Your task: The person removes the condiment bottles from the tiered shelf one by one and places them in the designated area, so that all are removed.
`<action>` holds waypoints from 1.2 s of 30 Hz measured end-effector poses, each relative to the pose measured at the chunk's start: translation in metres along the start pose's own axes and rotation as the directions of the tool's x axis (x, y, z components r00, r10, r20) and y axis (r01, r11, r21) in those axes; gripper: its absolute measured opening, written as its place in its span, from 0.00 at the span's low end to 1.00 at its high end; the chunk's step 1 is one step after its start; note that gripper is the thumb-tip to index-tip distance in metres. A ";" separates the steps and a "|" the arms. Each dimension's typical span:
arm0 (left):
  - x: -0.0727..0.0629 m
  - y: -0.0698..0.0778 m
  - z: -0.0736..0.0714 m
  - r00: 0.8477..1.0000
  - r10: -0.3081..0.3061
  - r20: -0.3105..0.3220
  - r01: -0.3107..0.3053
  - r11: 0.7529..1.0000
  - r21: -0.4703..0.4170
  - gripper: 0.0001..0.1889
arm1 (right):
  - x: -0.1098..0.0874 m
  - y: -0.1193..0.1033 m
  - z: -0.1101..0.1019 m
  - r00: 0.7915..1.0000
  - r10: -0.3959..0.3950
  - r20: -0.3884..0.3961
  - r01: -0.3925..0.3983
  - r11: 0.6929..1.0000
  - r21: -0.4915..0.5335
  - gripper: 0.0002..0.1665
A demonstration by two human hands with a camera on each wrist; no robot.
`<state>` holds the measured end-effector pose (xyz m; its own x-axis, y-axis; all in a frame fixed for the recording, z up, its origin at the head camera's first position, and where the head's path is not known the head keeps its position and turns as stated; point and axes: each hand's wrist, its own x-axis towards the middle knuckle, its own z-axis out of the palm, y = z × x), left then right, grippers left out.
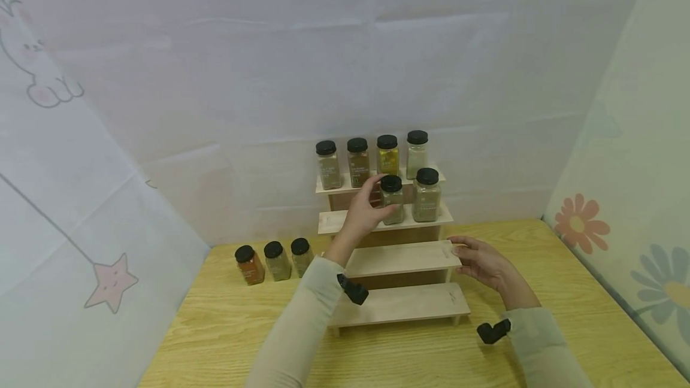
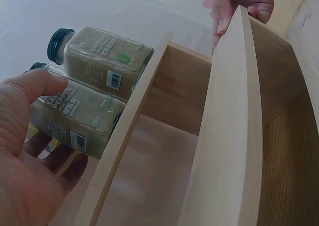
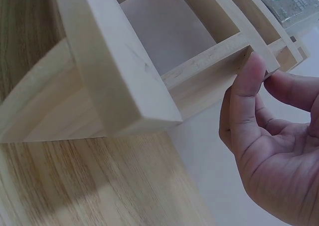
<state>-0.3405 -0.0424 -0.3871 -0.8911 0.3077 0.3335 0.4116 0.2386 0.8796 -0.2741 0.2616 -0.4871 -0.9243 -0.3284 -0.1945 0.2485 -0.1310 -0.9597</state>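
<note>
A wooden tiered spice rack point(image 1: 401, 258) stands on the table. On its second tier from the top, my left hand point(image 1: 364, 214) holds a spice jar point(image 1: 393, 211) with a black lid, thumb on one side and fingers on the other. The left wrist view shows a salt and pepper label on this jar point(image 2: 75, 111). Right beside it is another spice jar point(image 1: 426, 202) on the same tier. My right hand point(image 1: 483, 263) pinches the right end of the third tier; the right wrist view has thumb and forefinger at the board's corner point(image 3: 264, 61).
Several black-lidded jars line the top tier, among them a yellow one point(image 1: 388, 159) and a brown one point(image 1: 358, 166). Three more, including a red-orange jar point(image 1: 251, 269), stand on the table point(image 1: 215, 328) left of the rack. A pale cloth point(image 1: 269, 76) hangs behind.
</note>
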 end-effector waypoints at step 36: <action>-0.037 0.023 -0.038 0.996 0.034 0.086 -0.030 0.999 -0.043 0.36 | 0.001 0.001 0.000 1.000 -0.002 0.011 0.002 1.000 0.017 0.42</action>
<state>-0.3054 -0.0832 -0.3668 -0.8569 0.3940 0.3324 0.4295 0.1890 0.8831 -0.2744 0.2612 -0.4880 -0.9216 -0.3383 -0.1901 0.2515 -0.1477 -0.9565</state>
